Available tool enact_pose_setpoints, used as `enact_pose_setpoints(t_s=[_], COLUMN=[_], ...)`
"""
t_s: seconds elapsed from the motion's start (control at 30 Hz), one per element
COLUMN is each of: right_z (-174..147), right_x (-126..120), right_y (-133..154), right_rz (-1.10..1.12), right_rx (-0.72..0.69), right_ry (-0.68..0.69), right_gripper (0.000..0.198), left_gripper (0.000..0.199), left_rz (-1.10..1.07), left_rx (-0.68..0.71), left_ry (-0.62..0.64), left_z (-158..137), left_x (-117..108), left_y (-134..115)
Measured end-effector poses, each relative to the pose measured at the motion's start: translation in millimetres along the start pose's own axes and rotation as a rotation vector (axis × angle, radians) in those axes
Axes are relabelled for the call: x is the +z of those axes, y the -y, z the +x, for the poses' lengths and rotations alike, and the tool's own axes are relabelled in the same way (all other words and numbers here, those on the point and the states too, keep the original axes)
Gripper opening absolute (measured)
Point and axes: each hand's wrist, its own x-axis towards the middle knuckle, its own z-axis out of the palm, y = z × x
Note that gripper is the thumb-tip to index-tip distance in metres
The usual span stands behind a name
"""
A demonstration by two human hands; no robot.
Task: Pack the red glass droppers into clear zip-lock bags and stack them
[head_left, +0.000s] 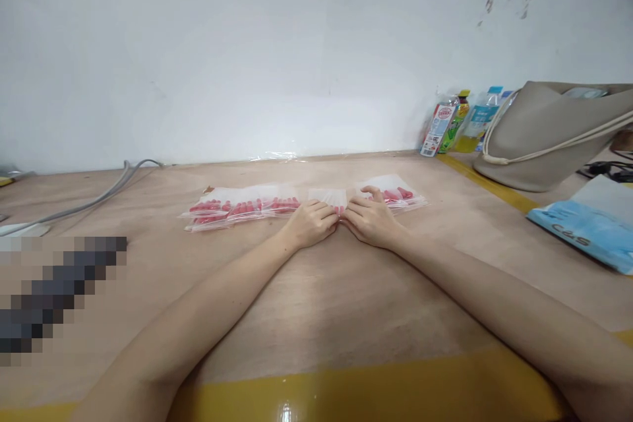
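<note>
Both my hands meet over a small clear plastic bag (pixel 328 197) with red pieces inside, near the middle of the table. My left hand (pixel 311 223) has its fingers bent and closed on the bag's near edge. From the other side my right hand (pixel 370 219) pinches that same edge, its index finger raised and curled. To the left lies a row of overlapping clear bags (pixel 244 207) holding red pieces. More bags of red pieces (pixel 398 194) lie just beyond my right hand, which partly covers them. Exactly what the red pieces are is too small to tell.
A drink carton (pixel 439 126) and several bottles (pixel 479 122) stand by the wall, beside a grey drawstring bag (pixel 534 138). A blue packet (pixel 586 227) lies at right. A grey cable (pixel 106 192) crosses the left side. Yellow tape (pixel 306 395) lines the table's near edge.
</note>
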Motion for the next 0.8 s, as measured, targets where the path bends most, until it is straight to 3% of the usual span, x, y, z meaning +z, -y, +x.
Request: enact_pose_setpoints(t_s=[0.4,0.8], right_z=[-0.4,-11.1], right_x=[-5.4,-5.2], right_y=[0.6,-8.3], right_rz=[0.018,0.096], right_rx=[0.059,0.130], right_ry=[0.011,0.028], right_gripper=[0.024,0.017], left_gripper=[0.015,0.011], left_rz=[-0.048,-0.072], left_rx=[-0.059,-0.121], left_ry=[0.002,-0.002], left_z=[-1.9,-29.7], left_x=[-5.1,-38.7], left_y=[-0.5,7.2])
